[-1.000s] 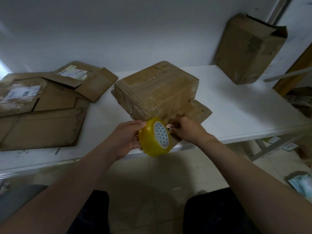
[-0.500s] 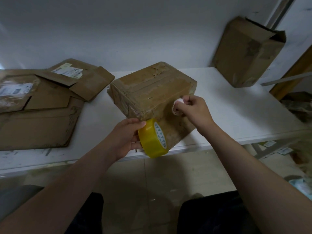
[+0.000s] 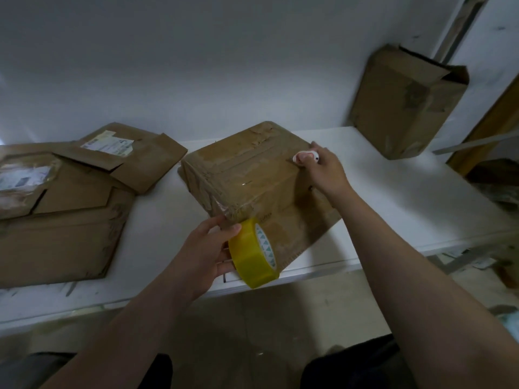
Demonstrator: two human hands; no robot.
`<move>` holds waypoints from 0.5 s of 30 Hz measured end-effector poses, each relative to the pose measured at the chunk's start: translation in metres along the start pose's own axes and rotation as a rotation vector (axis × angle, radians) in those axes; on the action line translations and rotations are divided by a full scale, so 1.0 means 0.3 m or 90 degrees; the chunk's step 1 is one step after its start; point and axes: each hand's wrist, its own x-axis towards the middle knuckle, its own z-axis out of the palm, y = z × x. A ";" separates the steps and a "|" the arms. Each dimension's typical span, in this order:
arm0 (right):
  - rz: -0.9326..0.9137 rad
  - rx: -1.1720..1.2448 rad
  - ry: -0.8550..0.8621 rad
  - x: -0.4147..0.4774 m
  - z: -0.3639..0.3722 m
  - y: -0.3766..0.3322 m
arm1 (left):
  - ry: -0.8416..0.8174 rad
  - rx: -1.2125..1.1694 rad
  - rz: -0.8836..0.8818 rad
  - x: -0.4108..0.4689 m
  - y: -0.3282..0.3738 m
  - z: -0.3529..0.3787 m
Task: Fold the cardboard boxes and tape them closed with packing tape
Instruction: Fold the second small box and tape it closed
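A worn, folded cardboard box (image 3: 247,167) sits at the middle of the white table (image 3: 407,209), its front flap lying toward me. My left hand (image 3: 202,254) grips a yellow roll of packing tape (image 3: 252,254) at the box's near corner, by the table's front edge. My right hand (image 3: 323,169) is at the box's top right edge, fingers curled round a small white object (image 3: 305,156) with a dark dot. A glossy strip of clear tape shows on the box between the two hands; whether the right hand also holds the tape's end is hidden.
Flattened cardboard boxes (image 3: 56,220) with shipping labels lie stacked on the table's left. An open brown box (image 3: 404,105) stands tilted against the wall at the back right. Clutter lies on the floor to the right, under the table.
My right hand has moved from beside the roll, up the box's front face to its top right edge. The left hand and the roll stay at the near corner.
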 end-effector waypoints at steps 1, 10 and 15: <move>-0.006 -0.009 0.001 -0.005 -0.008 0.006 | -0.006 -0.002 0.009 -0.003 0.000 -0.002; 0.021 -0.057 -0.008 -0.245 -0.079 -0.019 | -0.012 0.052 0.031 -0.093 0.029 -0.097; 0.010 -0.049 -0.003 -0.452 -0.103 -0.006 | -0.012 0.045 0.028 -0.205 -0.003 -0.141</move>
